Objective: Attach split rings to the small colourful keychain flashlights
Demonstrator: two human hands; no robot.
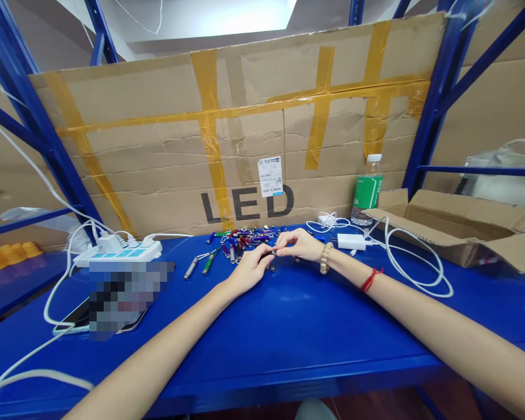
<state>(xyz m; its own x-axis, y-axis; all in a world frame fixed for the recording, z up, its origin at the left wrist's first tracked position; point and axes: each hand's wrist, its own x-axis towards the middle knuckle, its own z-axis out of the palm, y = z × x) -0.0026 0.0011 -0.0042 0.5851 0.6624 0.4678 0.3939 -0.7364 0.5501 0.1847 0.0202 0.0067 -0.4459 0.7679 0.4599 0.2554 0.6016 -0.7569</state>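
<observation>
My left hand [250, 268] and my right hand [298, 244] meet over the blue shelf top [289, 326], fingers pinched on a small dark keychain flashlight [269, 252] held between them. The right wrist wears a bead bracelet and a red cord. Just behind the hands lies a heap of several small coloured keychain flashlights [245, 238]. Two more, one silver [191, 267] and one green [210, 262], lie loose to the left of the heap.
A white power strip [122, 252] with plugs and cables sits at the left, a phone [114, 303] in front of it. A white charger [350, 241], looped cable [415, 262], green-labelled bottle [367, 189] and open cardboard box [459, 224] stand right. A taped cardboard wall [254, 140] backs the shelf.
</observation>
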